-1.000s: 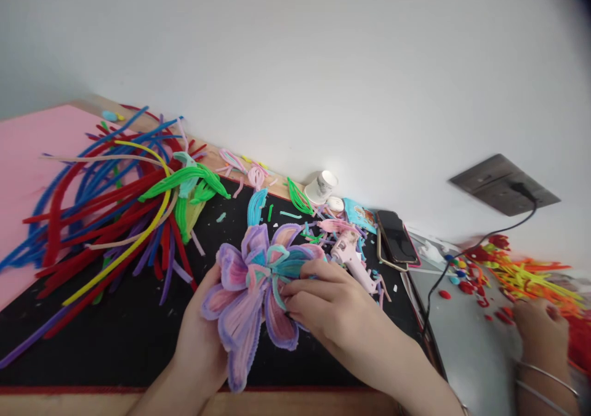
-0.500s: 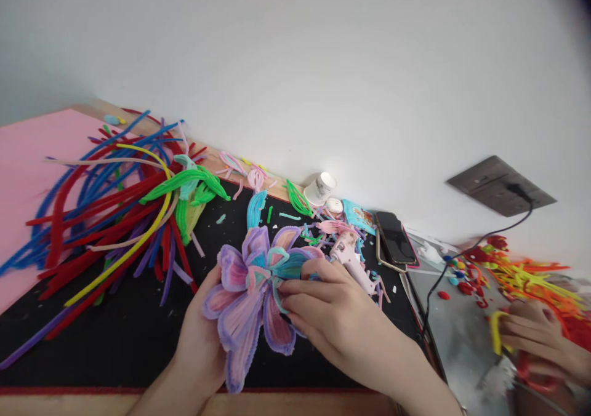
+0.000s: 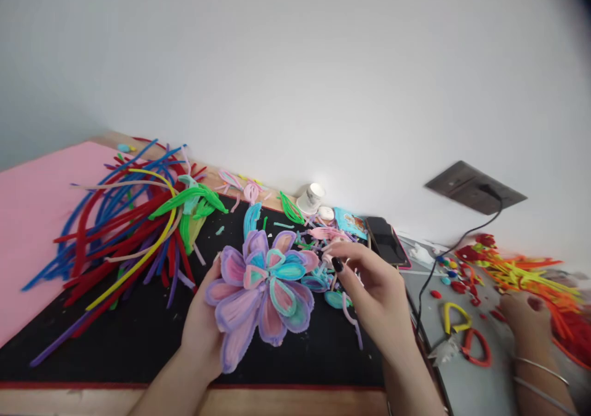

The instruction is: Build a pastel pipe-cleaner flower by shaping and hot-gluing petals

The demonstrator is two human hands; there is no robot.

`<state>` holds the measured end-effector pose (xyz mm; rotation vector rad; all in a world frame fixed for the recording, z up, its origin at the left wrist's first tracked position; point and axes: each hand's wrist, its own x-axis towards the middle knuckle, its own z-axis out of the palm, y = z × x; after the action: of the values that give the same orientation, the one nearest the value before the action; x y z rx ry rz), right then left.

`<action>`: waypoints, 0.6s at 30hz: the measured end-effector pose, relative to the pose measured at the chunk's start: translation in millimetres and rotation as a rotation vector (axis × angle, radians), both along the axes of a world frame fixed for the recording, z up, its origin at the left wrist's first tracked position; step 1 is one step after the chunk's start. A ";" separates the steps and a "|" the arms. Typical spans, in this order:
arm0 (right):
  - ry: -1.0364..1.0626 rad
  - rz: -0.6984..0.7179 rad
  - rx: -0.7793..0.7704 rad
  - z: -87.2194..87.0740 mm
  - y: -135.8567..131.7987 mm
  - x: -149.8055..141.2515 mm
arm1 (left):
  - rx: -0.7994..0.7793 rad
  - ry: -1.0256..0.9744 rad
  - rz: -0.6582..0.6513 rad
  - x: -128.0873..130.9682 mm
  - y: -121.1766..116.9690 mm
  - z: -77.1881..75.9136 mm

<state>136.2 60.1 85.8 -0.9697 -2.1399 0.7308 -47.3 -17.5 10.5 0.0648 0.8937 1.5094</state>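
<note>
My left hand (image 3: 202,317) cups a layered flower (image 3: 270,280) of pipe-cleaner petals from its left side. Purple, pink and teal loops make up the petals, with smaller ones at the centre. Just right of the flower, the thumb and index finger of my right hand (image 3: 376,302) curl round a pale pink glue gun (image 3: 327,258). Most of the gun is hidden behind that hand. Blue and teal loose petals (image 3: 317,280) lie between the flower and my right hand.
Long pipe cleaners (image 3: 138,219) are heaped on the left over a black mat (image 3: 138,342). A paper cup (image 3: 310,199) and a phone (image 3: 385,239) stand by the wall. At right, a co-worker's hand (image 3: 526,317) is near pliers (image 3: 455,336); a black cord (image 3: 443,256) hangs from the outlet.
My right hand has left the flower's centre and moved right to the glue gun. The flower remains in my left hand. The co-worker has put down the pliers.
</note>
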 end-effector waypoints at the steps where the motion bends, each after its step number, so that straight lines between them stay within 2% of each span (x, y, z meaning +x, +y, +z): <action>1: 0.038 -0.057 -0.089 -6.0 4.0 3.7 | 0.000 -0.002 0.000 -0.5 1.4 2.5; 3: 0.105 -0.060 -0.265 -20.0 12.8 6.3 | 0.031 -0.049 -0.049 -1.6 4.4 7.2; 6: 0.196 -0.033 -0.468 -37.2 23.0 1.5 | 0.099 -0.152 -0.195 -4.1 8.4 13.5; 9: 0.309 -0.041 -0.602 -41.4 26.6 -4.5 | 0.155 -0.129 -0.316 -7.2 13.5 21.3; 13: 0.470 -0.049 -0.628 -34.9 27.3 -6.3 | 0.223 -0.025 -0.393 -10.7 25.6 35.8; 18: 0.670 -0.051 -0.592 -37.4 30.2 -10.4 | 0.237 0.087 -0.340 -15.0 49.0 45.9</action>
<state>125.9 90.3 48.4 -0.8837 -1.3284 1.4698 -62.3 31.5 56.4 0.4375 0.7258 1.2924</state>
